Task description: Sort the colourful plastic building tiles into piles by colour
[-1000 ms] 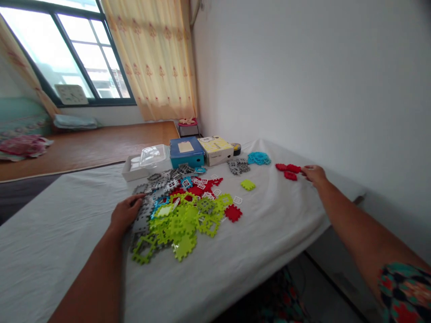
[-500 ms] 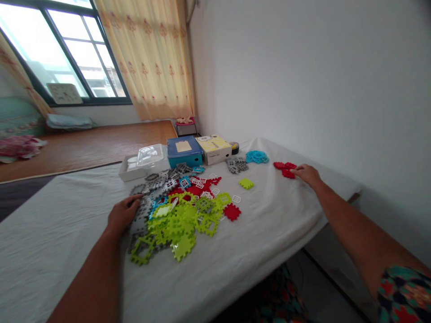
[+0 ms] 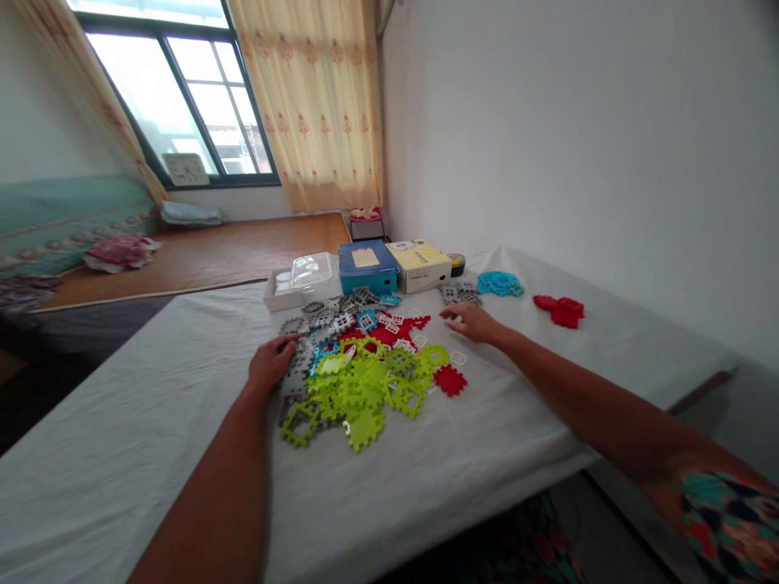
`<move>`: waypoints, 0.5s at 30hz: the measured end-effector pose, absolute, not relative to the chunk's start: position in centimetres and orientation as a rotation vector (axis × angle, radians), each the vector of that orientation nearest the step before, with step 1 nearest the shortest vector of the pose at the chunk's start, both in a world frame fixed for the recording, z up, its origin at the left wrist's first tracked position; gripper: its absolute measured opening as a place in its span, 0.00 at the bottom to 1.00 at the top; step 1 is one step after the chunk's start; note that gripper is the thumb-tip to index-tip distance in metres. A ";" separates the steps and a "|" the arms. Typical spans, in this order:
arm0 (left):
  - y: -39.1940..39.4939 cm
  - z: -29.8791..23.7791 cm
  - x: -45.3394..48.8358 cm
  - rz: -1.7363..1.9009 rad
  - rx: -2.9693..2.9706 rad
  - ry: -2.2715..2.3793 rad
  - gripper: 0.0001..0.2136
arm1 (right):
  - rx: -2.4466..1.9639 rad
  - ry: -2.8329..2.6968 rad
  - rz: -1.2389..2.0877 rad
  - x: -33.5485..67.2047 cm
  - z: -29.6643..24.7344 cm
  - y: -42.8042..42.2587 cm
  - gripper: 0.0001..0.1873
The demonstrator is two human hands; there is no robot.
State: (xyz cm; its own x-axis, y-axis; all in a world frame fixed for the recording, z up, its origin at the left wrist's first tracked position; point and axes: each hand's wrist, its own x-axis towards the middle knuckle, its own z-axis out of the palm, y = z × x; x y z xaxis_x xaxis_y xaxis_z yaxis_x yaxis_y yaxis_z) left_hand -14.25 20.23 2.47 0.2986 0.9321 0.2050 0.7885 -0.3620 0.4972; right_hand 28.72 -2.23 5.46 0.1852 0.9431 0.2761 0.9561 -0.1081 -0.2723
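Observation:
A heap of flat interlocking plastic tiles (image 3: 359,389), lime green, grey, red and blue, lies mid-table on a white cloth (image 3: 139,405). My left hand (image 3: 272,363) rests at the heap's left edge, fingers curled onto grey tiles (image 3: 299,375). My right hand (image 3: 471,322) lies low over the cloth just right of the heap, fingers stretched out toward it, nothing visible in them. One red tile (image 3: 451,380) sits alone in front of that hand. Small sorted groups lie further right: grey (image 3: 459,294), blue (image 3: 500,283) and red (image 3: 563,311).
Behind the heap stand a clear-lidded white tray (image 3: 298,280), a blue box (image 3: 367,268) and a yellow-topped white box (image 3: 424,264). The wall runs along the right. The table's near right edge (image 3: 699,381) drops off. A window and a wooden platform are behind.
My right hand left the red group at the far right and moved left to the spot beside the heap. The lone lime tile there is out of sight. The view swung right.

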 end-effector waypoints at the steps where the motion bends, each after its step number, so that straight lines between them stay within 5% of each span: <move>1: 20.2 2.4 -14.3 0.670 2.274 1.551 0.18 | -2.061 -1.808 -0.037 27.3 5.2 -1.0 0.17; 15: 20.7 2.5 -14.4 0.647 2.323 1.561 0.18 | -1.989 -1.730 -0.043 28.5 5.0 0.0 0.16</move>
State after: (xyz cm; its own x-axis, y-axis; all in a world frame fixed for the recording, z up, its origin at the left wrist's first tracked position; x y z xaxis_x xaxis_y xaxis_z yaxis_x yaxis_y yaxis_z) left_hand -14.38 20.71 2.53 0.3206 0.9228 0.2136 0.8030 -0.3844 0.4553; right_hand 28.46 0.01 4.95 0.1921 0.9204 0.3406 0.9360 -0.0676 -0.3454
